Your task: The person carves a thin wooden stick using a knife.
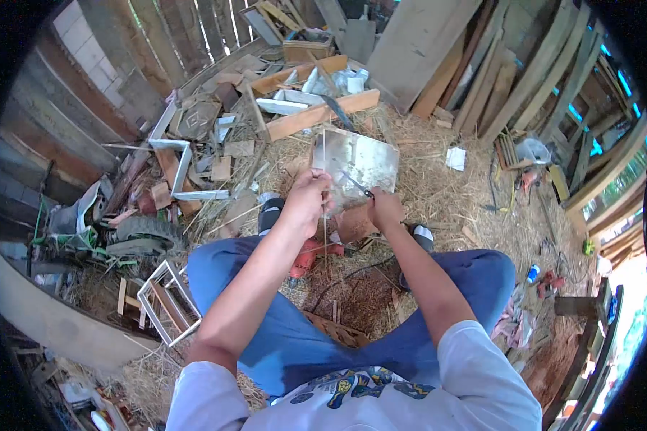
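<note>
My left hand [309,197] is closed in a pinch around a thin pale stick [324,149], which stands out above and below the fingers. In my right hand [386,208] is a knife [367,192] with a dark handle; its narrow blade points up and left toward the stick. Behind both hands is a square, whitish, stained panel [370,161], and a brown block [356,223] lies just below it. Between my legs rests a red tool [305,260], partly covered by my left forearm.
Straw and shavings cover the ground [438,201]. A wooden frame [323,115] holds scraps ahead. Boards [424,50] lean at the back right. At left are a wheel [144,233], a white zigzag strip [183,172] and a small wooden frame [169,302]. A blue can [533,273] lies right.
</note>
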`<state>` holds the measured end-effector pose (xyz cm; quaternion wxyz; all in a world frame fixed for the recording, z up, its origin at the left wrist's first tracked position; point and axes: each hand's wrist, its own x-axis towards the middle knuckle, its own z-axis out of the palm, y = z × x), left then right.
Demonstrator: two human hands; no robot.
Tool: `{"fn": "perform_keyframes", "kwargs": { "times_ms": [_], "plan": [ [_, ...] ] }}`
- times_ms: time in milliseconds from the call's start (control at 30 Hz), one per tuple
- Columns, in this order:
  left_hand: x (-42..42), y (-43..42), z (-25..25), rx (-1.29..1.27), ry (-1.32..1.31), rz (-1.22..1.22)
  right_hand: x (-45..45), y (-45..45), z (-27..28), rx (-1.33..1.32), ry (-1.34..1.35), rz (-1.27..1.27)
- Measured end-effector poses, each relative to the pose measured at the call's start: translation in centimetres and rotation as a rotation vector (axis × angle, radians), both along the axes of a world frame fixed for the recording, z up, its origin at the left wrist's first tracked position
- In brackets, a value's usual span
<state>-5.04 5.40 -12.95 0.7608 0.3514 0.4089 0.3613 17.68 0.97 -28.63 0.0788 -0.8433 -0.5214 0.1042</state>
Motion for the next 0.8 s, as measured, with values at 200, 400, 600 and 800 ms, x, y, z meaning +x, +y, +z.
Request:
{"fn": "perform_keyframes", "kwargs": {
  "times_ms": [200,400,600,800],
  "plan": [
    [-0.1,1.4,-5.3,-0.139,0.028,0.181,-2.7,0.2,4.4,-0.189,-0.017,-0.105],
    [-0.3,1.8,-6.7,-0.029,0.137,0.276,-2.9,1.7,1.9,0.083,0.295,0.196],
    [-0.5,3.2,-6.3,0.117,0.069,0.582,-8.9,1.3,8.4,0.218,1.333,0.087],
    [-3.3,3.0,-2.1,0.243,0.051,0.576,-13.3,1.1,11.2,0.290,1.049,0.319]
  ]
}}
